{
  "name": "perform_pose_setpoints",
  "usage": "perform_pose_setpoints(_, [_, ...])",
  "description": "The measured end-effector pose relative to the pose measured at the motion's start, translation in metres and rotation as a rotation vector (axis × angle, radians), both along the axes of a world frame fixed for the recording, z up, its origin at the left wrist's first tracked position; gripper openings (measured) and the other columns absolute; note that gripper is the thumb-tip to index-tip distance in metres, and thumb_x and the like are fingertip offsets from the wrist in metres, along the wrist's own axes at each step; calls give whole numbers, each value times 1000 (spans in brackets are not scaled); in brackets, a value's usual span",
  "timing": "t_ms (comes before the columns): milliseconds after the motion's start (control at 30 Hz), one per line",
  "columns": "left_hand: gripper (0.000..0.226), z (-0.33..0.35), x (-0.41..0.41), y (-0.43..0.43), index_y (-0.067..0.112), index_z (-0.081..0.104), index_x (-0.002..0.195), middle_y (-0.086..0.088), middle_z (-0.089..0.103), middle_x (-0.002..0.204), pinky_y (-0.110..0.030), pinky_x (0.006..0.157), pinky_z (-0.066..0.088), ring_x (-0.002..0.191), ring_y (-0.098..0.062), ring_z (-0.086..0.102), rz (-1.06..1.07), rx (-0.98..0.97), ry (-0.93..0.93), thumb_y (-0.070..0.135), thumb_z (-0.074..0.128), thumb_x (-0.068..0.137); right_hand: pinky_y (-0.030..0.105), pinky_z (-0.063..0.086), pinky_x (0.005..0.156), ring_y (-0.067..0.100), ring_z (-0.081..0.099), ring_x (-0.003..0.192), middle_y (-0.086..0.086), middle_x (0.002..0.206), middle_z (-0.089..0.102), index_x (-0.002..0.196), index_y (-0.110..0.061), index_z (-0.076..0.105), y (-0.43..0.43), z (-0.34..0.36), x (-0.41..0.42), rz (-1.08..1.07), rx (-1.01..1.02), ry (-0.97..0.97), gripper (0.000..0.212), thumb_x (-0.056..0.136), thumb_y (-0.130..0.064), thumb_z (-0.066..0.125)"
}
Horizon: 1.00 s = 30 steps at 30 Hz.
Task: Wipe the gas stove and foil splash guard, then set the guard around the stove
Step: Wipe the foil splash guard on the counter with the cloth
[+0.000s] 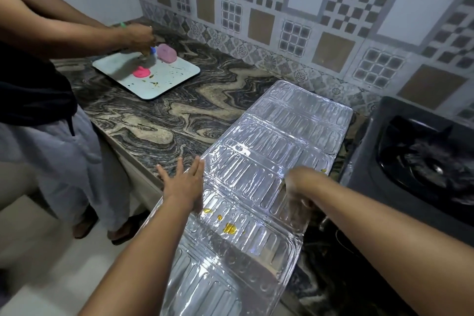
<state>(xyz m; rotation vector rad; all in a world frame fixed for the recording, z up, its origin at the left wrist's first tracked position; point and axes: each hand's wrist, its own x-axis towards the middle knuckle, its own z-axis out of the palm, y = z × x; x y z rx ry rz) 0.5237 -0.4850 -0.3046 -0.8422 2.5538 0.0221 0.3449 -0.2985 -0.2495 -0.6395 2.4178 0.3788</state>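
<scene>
1. The foil splash guard [259, 187] lay flat and unfolded on the marbled counter [159, 120], running from about 1 o'clock down to 6 o'clock, with its near end hanging past the counter edge.
2. The left hand [183, 183] was flat, fingers spread and open, pressing the guard's 9 o'clock edge to pin it.
3. The right hand [298, 187] sat on the guard toward 3 o'clock but was blurred; I honestly couldn't tell if it was gripping a cloth or not.
4. Yellow stains [229, 228] were still on the foil near 6 o'clock, so wiping looked unfinished. Best bet, I'd say: short strokes along the ribs with light pressure, since thin foil probably creases easily.
5. The gas stove [420, 161] sat at 3 o'clock, just beside the guard's right edge, so not much room that side.
6. Another person worked over a tray [164, 82] at 11 o'clock, well apart. Bare counter between was the free space.
</scene>
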Motion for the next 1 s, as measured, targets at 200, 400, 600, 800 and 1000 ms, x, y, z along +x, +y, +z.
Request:
perform_pose_setpoints(200, [116,-6,0,-1,18,-24,153,5,-25,162,-82,105,1,150,-40,-12,6,1,25,33,68,84,27,43,41,20,59,59,19,111,62,134,0,57,-14,35,-65,-97,-108,205,46,88,7,58])
perform_pose_setpoints(400, [108,-13,0,-2,19,-23,153,5,-25,162,-81,106,-3,151,-38,-12,21,-4,77,25,63,88,39,50,90,34,53,129,16,148,48,141,-6,51,-4,-4,-119,-19,31,312,48,93,-12,53])
perform_pose_setpoints(600, [110,-15,0,-3,19,-25,152,5,-28,161,-81,106,-3,151,-38,-13,18,7,90,27,64,88,13,45,83,35,38,141,21,161,19,154,7,8,-20,-30,-96,-225,-24,81,68,101,-4,49])
perform_pose_setpoints(800, [107,-12,0,-2,18,-25,152,7,-29,160,-81,106,0,151,-38,-13,9,17,75,25,61,89,47,44,107,40,44,136,22,154,33,158,-1,9,-20,-59,-90,-347,-91,119,96,84,-14,69])
perform_pose_setpoints(1000, [107,-7,-1,-2,18,-26,152,7,-28,161,-81,107,0,151,-37,-14,9,20,59,24,61,89,55,31,114,45,20,147,24,160,16,156,-11,11,-14,-65,-42,-335,-229,119,74,94,-6,51])
